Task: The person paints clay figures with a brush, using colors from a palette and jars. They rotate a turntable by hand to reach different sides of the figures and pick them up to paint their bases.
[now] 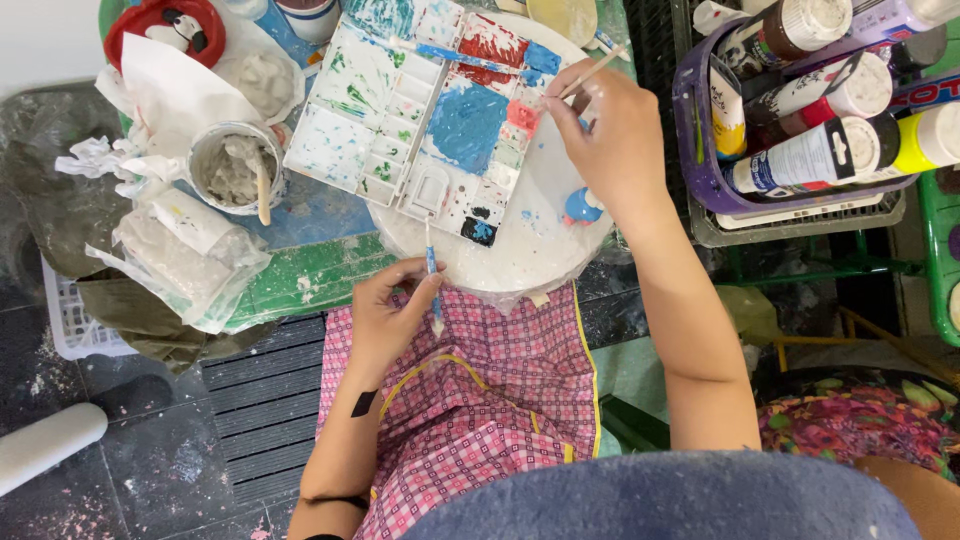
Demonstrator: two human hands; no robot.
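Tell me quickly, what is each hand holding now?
Left hand: closed on a blue-tipped brush.
Right hand: closed on a thin wooden brush over the paint palette.

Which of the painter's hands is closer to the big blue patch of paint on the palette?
The right. The right hand, holding a thin brush, sits just beside the blue patch at the palette's edge. The left hand, holding another brush, is lower, over the pink apron.

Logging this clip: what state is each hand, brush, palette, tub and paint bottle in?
Right hand: grips thin brush, tip at the palette.
Left hand: holds blue-smeared brush above the lap.
Palette: open, smeared blue, red, green.
Grey paste tub: uncovered, stick inside.
Paint bottles: capped, lying in basket.
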